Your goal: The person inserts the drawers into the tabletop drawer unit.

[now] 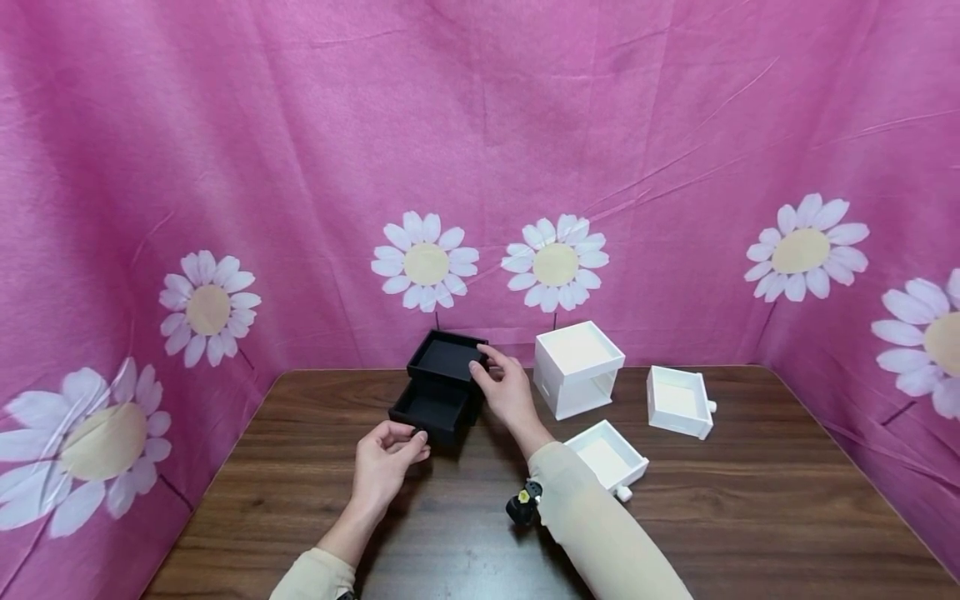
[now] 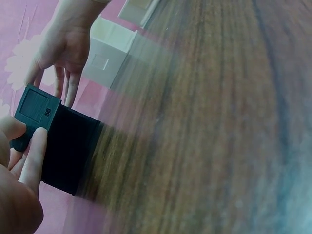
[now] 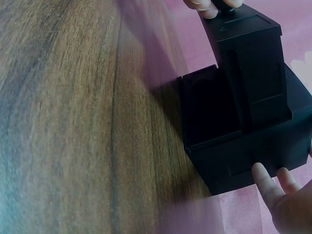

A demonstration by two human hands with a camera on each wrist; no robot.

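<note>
A small black cabinet [image 1: 447, 354] stands near the back of the table with a black drawer [image 1: 431, 406] projecting from its front. My left hand [image 1: 386, 462] pinches the knob [image 3: 223, 7] on that drawer between thumb and fingers. On the cabinet's right side, my right hand [image 1: 510, 387] holds the wall, thumb and fingers spread near the upper edge. From the right wrist view, the drawer sits in the upper slot, and an opening [image 3: 209, 107] shows below it. Dark shade hides the inside of that opening.
Right of the black cabinet stands a white cabinet [image 1: 579, 350] with an open front. Two white drawers lie apart from it: one drawer [image 1: 678, 402] farther right, another drawer [image 1: 607, 454] partly behind the right sleeve [image 1: 577, 492]. A pink flowered cloth [image 1: 480, 125] hangs behind the wooden table [image 1: 757, 500].
</note>
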